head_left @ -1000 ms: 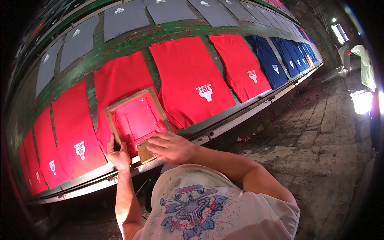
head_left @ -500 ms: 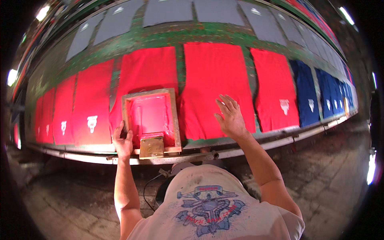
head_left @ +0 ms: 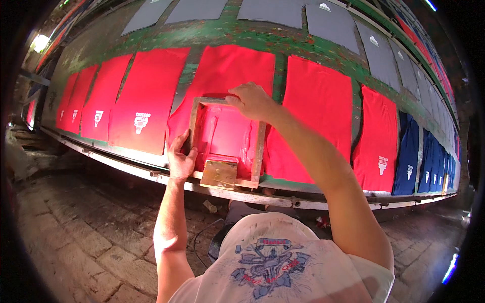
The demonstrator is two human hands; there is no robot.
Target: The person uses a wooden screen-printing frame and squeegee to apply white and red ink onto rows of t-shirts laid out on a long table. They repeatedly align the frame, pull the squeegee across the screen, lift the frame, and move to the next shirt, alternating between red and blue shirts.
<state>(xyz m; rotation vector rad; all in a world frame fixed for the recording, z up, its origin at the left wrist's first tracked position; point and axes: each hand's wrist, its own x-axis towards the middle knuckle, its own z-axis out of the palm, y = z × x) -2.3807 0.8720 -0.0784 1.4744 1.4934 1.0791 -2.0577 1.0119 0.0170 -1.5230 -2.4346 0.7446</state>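
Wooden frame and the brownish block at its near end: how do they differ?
The wooden frame is larger than the brownish block. The frame is a hollow rectangle around a red area; the block is a solid-looking slab. The right hand grasps the frame's far edge, while no hand touches the block. Both look roughly rectangular.

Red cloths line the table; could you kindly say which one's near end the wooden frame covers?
The red cloth extending beyond the far edge of the wooden frame; the other red cloths show their near ends.
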